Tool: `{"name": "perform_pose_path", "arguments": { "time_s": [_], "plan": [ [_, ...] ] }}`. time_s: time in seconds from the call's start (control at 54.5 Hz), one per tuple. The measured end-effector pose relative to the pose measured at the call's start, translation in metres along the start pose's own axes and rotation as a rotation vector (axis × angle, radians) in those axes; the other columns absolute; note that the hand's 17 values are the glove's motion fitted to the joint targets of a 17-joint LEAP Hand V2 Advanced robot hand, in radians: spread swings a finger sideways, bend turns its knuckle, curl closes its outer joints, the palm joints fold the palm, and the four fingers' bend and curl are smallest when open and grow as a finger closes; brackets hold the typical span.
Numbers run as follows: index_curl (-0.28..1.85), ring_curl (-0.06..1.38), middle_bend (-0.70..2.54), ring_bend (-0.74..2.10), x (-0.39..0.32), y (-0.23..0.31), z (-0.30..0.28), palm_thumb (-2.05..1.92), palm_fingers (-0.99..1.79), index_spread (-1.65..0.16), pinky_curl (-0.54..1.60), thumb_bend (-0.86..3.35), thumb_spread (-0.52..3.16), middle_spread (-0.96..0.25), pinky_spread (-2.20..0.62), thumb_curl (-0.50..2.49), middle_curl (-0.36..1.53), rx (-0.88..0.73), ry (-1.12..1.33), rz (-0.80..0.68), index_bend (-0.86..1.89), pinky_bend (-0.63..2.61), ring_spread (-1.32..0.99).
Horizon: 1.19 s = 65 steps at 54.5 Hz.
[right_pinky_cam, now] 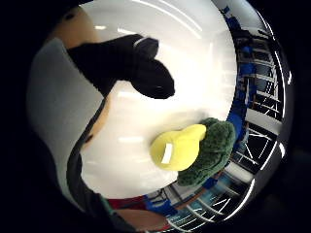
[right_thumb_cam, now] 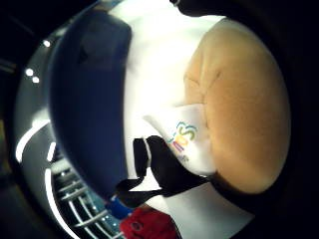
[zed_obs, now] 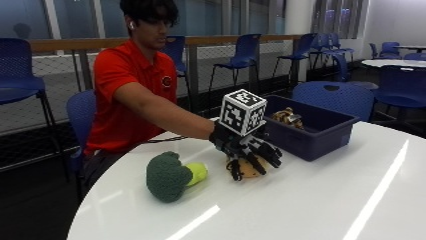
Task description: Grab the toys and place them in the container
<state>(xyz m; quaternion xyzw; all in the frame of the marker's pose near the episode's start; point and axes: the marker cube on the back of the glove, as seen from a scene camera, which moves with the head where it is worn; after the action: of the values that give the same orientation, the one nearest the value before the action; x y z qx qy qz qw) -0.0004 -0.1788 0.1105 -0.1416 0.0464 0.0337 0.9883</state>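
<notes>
Gloved right hand (zed_obs: 247, 150) over a tan, rounded plush toy (zed_obs: 251, 169) on the white round table (zed_obs: 319, 200); fingers (zed_obs: 234, 170) hang down around the toy's near side, bent at the knuckles; whether they close on it yet, cannot tell; the toy looks to be resting on the tabletop, not lifted; thumb-side palm view is filled by the tan plush (right_thumb_cam: 239, 119) with its white sewn label (right_thumb_cam: 187, 144), so the palm is close above it; little-finger-side view shows a black-gloved finger (right_pinky_cam: 146, 73) curled in over the bright table surface (right_pinky_cam: 194, 58).

Arm pose: forearm reaches forward from the seated person's shoulder, wrist roughly level, palm facing down, fingers pointing at the table.

Outward: a dark green knitted broccoli toy with a yellow-green stalk (zed_obs: 172, 176) lies on its side near the hand, on the side away from the bin, not touching it; the same toy shows in the little-finger-side view (right_pinky_cam: 194, 148); the dark blue plastic container (zed_obs: 313, 130) stands just beyond the hand, nearly touching the tan toy's far side.

Progress, judged: one striped tan toy (zed_obs: 285, 117) already sits in the container; the tan plush is in hand as the current pick; the broccoli is untouched; two toys left to bin.
</notes>
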Motion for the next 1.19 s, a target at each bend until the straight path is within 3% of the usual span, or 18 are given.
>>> {"name": "perform_pose_path", "arguments": {
  "time_s": [0.238,0.422,0.679,0.954,1.192],
  "plan": [
    [0.29,0.27,0.17,0.49,0.001,0.001,0.000,0.07,0.12,-0.42,0.42,0.01,1.08,-0.07,0.04,0.24,0.20,-0.067,0.088,0.017,0.17,1.15,-0.04],
    [0.31,0.31,0.33,0.66,0.001,0.002,-0.004,0.21,0.39,-0.43,0.36,0.06,1.22,-0.19,-0.13,0.31,0.27,-0.045,0.088,0.034,0.19,0.99,-0.20],
    [0.25,0.38,0.41,0.85,-0.009,0.015,-0.014,0.42,0.66,-0.41,0.38,0.16,1.34,-0.31,-0.35,0.41,0.34,0.072,0.162,-0.011,0.09,1.10,-0.41],
    [0.24,0.43,0.54,0.94,-0.003,0.034,-0.091,0.66,0.89,-0.42,0.37,0.17,0.99,-0.43,-0.43,0.59,0.44,0.172,0.039,0.000,0.16,1.07,-0.52],
    [0.25,0.47,0.57,0.96,-0.064,0.055,-0.163,0.71,0.93,-0.43,0.38,0.13,0.77,-0.48,-0.44,0.71,0.50,0.261,0.102,-0.056,0.16,1.04,-0.54]
  ]
}}
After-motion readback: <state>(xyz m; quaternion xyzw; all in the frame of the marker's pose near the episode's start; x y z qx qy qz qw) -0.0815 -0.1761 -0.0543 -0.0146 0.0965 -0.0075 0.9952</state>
